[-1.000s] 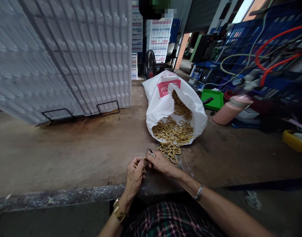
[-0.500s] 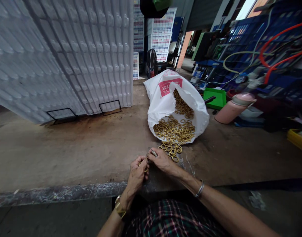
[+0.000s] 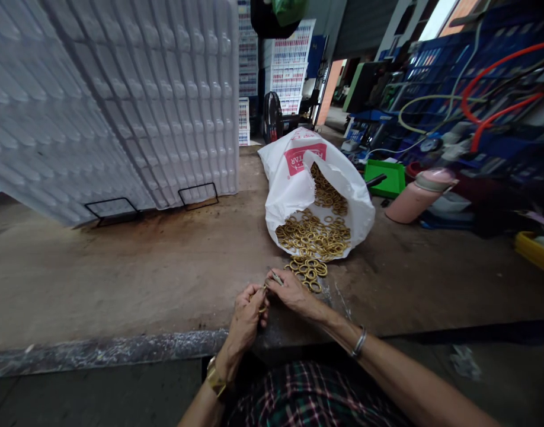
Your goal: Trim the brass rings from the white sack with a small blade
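Note:
My left hand (image 3: 246,312) is closed around a brass ring (image 3: 262,307) near the table's front edge. My right hand (image 3: 293,292) is pinched on a small metal tool (image 3: 277,277) whose tip touches that ring. Just beyond my fingers lies a small heap of loose brass rings (image 3: 308,270) spilled from a white plastic bag (image 3: 298,184) lying on its side, its mouth full of several more rings.
A worn brown table (image 3: 143,267) carries tall white moulded trays (image 3: 121,101) leaning on wire stands at the left. A green tray (image 3: 385,178), a pink flask (image 3: 416,196) and a yellow tray (image 3: 536,252) lie at the right, before blue crates and hoses.
Both hands stay together at the ring with small finger shifts; the left hand has turned slightly. The view has shifted a little.

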`<state>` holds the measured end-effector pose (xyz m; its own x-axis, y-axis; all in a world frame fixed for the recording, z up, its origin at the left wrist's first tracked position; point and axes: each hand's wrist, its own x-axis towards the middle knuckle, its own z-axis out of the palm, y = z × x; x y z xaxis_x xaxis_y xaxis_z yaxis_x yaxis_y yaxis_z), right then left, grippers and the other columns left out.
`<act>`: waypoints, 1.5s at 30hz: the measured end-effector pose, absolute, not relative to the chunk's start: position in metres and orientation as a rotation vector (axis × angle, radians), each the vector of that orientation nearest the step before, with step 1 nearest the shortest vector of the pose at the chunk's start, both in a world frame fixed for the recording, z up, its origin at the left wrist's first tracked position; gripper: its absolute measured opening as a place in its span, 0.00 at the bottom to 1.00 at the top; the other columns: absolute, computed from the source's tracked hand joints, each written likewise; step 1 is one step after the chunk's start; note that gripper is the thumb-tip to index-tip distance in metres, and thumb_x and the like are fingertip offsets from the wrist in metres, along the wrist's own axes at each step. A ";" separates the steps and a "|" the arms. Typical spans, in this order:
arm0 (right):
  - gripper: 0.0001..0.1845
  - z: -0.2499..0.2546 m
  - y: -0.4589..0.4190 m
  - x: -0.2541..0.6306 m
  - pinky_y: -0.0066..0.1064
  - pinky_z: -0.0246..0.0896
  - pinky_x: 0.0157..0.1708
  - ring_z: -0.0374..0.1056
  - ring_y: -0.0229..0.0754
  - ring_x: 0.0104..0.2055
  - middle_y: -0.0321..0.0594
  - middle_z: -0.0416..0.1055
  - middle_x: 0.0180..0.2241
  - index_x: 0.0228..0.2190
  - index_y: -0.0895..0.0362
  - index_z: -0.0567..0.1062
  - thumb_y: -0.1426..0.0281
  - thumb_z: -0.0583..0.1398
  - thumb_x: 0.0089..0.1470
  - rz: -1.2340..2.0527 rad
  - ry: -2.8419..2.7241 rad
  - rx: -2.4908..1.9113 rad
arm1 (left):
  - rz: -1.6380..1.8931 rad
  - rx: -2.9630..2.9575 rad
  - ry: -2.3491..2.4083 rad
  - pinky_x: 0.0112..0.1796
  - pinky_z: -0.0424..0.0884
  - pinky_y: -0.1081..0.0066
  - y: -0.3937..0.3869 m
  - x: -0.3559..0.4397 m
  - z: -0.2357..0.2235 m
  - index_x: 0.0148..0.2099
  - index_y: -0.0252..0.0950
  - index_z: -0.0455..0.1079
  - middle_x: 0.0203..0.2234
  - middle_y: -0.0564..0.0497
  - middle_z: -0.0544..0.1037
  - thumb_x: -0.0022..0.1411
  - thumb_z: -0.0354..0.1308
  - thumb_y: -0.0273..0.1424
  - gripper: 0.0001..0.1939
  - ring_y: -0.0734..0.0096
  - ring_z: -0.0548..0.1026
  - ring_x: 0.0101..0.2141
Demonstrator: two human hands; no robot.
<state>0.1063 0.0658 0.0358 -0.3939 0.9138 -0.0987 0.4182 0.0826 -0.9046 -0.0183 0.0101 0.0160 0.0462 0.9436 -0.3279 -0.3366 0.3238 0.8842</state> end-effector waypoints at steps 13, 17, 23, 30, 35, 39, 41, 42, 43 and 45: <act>0.10 0.032 0.067 0.107 0.24 0.52 0.26 0.61 0.34 0.24 0.34 0.66 0.21 0.27 0.58 0.69 0.72 0.49 0.53 1.172 -1.930 -1.358 | 1.134 0.788 1.135 0.13 0.56 0.81 0.008 -0.018 0.018 0.31 0.35 0.61 0.18 0.59 0.64 0.51 0.56 0.49 0.20 0.83 0.60 0.14; 0.10 0.029 0.063 0.111 0.26 0.49 0.27 0.62 0.37 0.27 0.38 0.68 0.24 0.30 0.58 0.70 0.76 0.50 0.49 0.830 -2.249 -1.408 | 1.151 0.824 1.170 0.14 0.57 0.81 0.007 -0.020 0.020 0.31 0.35 0.61 0.16 0.59 0.63 0.53 0.55 0.48 0.19 0.83 0.60 0.14; 0.13 0.026 0.053 0.114 0.28 0.44 0.26 0.61 0.38 0.26 0.39 0.69 0.25 0.31 0.57 0.69 0.79 0.51 0.41 0.602 -2.531 -1.333 | 1.172 0.855 1.233 0.13 0.57 0.81 0.009 -0.019 0.024 0.30 0.36 0.61 0.16 0.59 0.64 0.52 0.54 0.50 0.20 0.82 0.60 0.14; 0.14 0.030 0.053 0.111 0.28 0.47 0.27 0.63 0.39 0.28 0.43 0.72 0.29 0.33 0.59 0.69 0.80 0.50 0.44 0.586 -2.597 -1.305 | 1.157 0.928 1.324 0.13 0.57 0.79 0.009 -0.016 0.022 0.28 0.37 0.60 0.14 0.59 0.62 0.51 0.52 0.51 0.21 0.81 0.58 0.13; 0.11 0.020 0.060 0.119 0.28 0.44 0.24 0.61 0.38 0.24 0.42 0.70 0.25 0.31 0.60 0.69 0.79 0.50 0.46 0.581 -2.614 -1.386 | 1.180 1.049 1.311 0.15 0.57 0.79 0.003 -0.015 0.024 0.29 0.36 0.62 0.15 0.59 0.61 0.55 0.52 0.48 0.18 0.80 0.59 0.15; 0.09 0.015 0.069 0.127 0.28 0.41 0.22 0.55 0.36 0.21 0.37 0.65 0.20 0.28 0.59 0.68 0.78 0.50 0.46 0.587 -2.531 -1.467 | 1.164 1.071 1.230 0.16 0.58 0.79 0.001 -0.015 0.028 0.31 0.36 0.63 0.18 0.58 0.63 0.56 0.51 0.46 0.17 0.81 0.60 0.16; 0.08 0.018 0.071 0.127 0.27 0.43 0.23 0.55 0.35 0.21 0.35 0.63 0.20 0.28 0.58 0.68 0.78 0.50 0.47 0.661 -2.398 -1.430 | 1.149 1.011 1.209 0.15 0.59 0.79 0.002 -0.015 0.029 0.31 0.36 0.62 0.18 0.58 0.63 0.55 0.51 0.48 0.18 0.81 0.60 0.15; 0.08 0.020 0.071 0.125 0.26 0.45 0.24 0.56 0.35 0.22 0.35 0.63 0.21 0.28 0.58 0.68 0.77 0.50 0.49 0.725 -2.299 -1.411 | 1.146 0.980 1.210 0.15 0.59 0.79 0.003 -0.015 0.029 0.31 0.36 0.62 0.18 0.58 0.63 0.55 0.52 0.48 0.19 0.81 0.60 0.15; 0.08 0.024 0.070 0.123 0.26 0.47 0.24 0.56 0.35 0.23 0.35 0.63 0.21 0.28 0.58 0.68 0.75 0.49 0.51 0.803 -2.188 -1.396 | 1.149 0.954 1.217 0.14 0.58 0.79 0.004 -0.015 0.028 0.31 0.36 0.61 0.18 0.58 0.63 0.54 0.52 0.49 0.19 0.81 0.60 0.15; 0.11 0.032 0.068 0.119 0.25 0.50 0.25 0.58 0.34 0.24 0.34 0.63 0.21 0.29 0.58 0.69 0.69 0.48 0.55 0.983 -1.999 -1.355 | 1.151 0.922 1.230 0.14 0.58 0.79 0.005 -0.015 0.028 0.30 0.36 0.61 0.17 0.59 0.63 0.53 0.53 0.50 0.20 0.81 0.59 0.14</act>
